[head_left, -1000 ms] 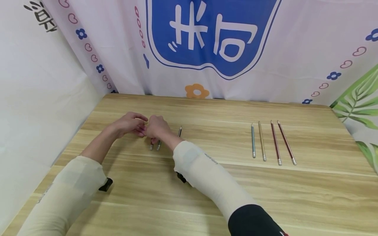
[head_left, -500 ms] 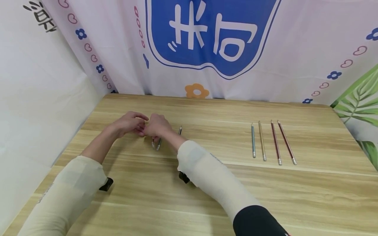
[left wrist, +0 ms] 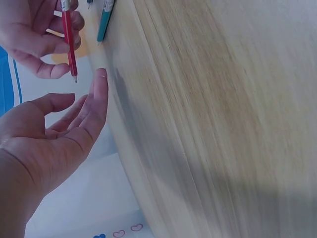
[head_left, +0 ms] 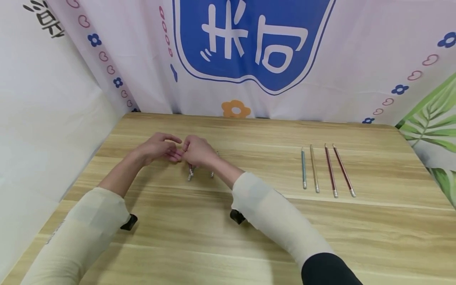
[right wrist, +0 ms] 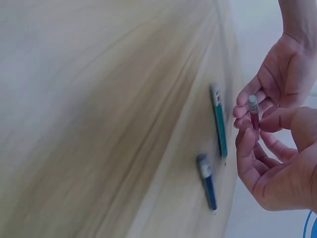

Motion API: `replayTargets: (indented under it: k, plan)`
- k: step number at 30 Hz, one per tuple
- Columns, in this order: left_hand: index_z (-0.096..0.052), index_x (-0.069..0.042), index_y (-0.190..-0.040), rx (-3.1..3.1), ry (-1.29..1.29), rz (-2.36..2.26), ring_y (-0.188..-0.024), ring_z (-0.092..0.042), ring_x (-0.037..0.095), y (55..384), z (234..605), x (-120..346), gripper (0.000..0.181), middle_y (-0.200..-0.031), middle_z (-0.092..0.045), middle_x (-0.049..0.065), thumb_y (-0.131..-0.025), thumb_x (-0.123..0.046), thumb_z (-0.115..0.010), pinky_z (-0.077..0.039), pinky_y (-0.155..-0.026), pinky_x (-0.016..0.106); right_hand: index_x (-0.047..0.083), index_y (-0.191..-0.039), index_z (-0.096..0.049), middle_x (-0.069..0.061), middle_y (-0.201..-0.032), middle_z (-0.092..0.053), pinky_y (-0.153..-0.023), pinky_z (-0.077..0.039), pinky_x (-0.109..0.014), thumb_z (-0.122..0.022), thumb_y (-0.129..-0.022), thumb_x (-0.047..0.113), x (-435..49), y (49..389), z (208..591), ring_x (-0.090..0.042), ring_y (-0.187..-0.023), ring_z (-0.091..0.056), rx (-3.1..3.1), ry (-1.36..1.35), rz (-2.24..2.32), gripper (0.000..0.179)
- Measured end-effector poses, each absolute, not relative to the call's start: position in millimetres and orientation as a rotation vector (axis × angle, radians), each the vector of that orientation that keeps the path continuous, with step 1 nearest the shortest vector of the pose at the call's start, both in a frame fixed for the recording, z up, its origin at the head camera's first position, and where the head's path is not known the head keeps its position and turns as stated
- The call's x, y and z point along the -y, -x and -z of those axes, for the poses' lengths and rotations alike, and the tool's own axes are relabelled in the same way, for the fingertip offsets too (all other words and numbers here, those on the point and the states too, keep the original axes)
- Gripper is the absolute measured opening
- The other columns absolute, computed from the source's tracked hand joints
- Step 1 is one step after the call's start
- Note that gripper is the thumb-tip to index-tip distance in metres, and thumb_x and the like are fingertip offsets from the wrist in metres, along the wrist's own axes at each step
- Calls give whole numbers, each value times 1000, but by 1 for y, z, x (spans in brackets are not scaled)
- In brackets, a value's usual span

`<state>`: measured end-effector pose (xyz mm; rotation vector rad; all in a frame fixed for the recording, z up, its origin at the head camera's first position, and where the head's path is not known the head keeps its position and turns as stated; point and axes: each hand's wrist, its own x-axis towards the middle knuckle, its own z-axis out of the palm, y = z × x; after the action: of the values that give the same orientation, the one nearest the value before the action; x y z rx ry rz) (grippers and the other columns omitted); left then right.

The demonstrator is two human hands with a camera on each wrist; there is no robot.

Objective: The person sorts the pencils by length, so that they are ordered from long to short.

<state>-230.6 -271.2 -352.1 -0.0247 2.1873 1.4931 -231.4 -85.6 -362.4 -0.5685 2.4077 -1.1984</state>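
Note:
My right hand (head_left: 200,152) pinches a red pencil (right wrist: 254,116) between thumb and fingers. Its white eraser end shows in the right wrist view, and its sharpened tip points toward my left hand in the left wrist view. My left hand (left wrist: 69,126) is held beside it with fingers extended and nothing in its grasp. On the table under the right hand lie a green pencil (right wrist: 220,124) and a dark blue pencil (right wrist: 208,183), side by side. In the head view the right hand and forearm partly hide these pencils.
Several pencils lie in a spread row on the right of the wooden table (head_left: 270,237): a light blue one (head_left: 303,168), a yellow one (head_left: 314,168) and dark red ones (head_left: 330,170). A printed cloth (head_left: 142,59) hangs behind the table's far edge.
My right hand and forearm have shifted to the right, lifting the red pencil along. The left hand has stayed nearly still. The head view has shifted slightly.

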Motion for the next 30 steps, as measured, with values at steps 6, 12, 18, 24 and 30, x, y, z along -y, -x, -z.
replayTargets:
  k: [6, 12, 18, 24, 30]
  plan:
    - [-27, 19, -151, -2114, 18, -1585, -89, -75, 18, 232, 354, 265, 51, -110, -73, 22, -103, 3, -37, -64, -89, 34, 7, -106, -60, -3, -60, -63, -40, -41, -20, -64, -100, 7, 71, 231, 367, -11, -45, -53, -2363, 580, 1270, 7]
    - [-29, 17, -152, -2090, 37, -1630, -92, -74, 18, 235, 352, 256, 51, -117, -71, 27, -104, 3, -38, -62, -96, 37, 3, -110, -60, -16, -70, -69, -43, -45, -21, -65, -100, 5, 59, 233, 370, -13, -49, -56, -2299, 575, 1388, 12]
    - [-33, 17, -151, -2069, 37, -1635, -95, -74, 19, 237, 348, 246, 48, -123, -68, 29, -106, 1, -41, -60, -100, 40, 1, -115, -60, -24, -85, -71, -51, -55, -27, -63, -101, 4, 45, 233, 370, -19, -61, -63, -2253, 553, 1492, 15]
    - [-36, 20, -147, -2050, 1, -1647, -97, -73, 19, 238, 346, 235, 45, -126, -66, 30, -107, 0, -40, -58, -103, 39, 3, -116, -59, -27, -94, -72, -55, -59, -32, -65, -102, 8, 32, 233, 369, -20, -64, -65, -2264, 540, 1493, 16]
    - [-42, 20, -143, -2054, 4, -1628, -100, -73, 20, 240, 345, 226, 42, -128, -65, 30, -107, 0, -40, -57, -104, 39, 4, -115, -59, -26, -93, -72, -57, -61, -37, -63, -101, 4, 21, 233, 368, -20, -63, -65, -2304, 546, 1476, 14]
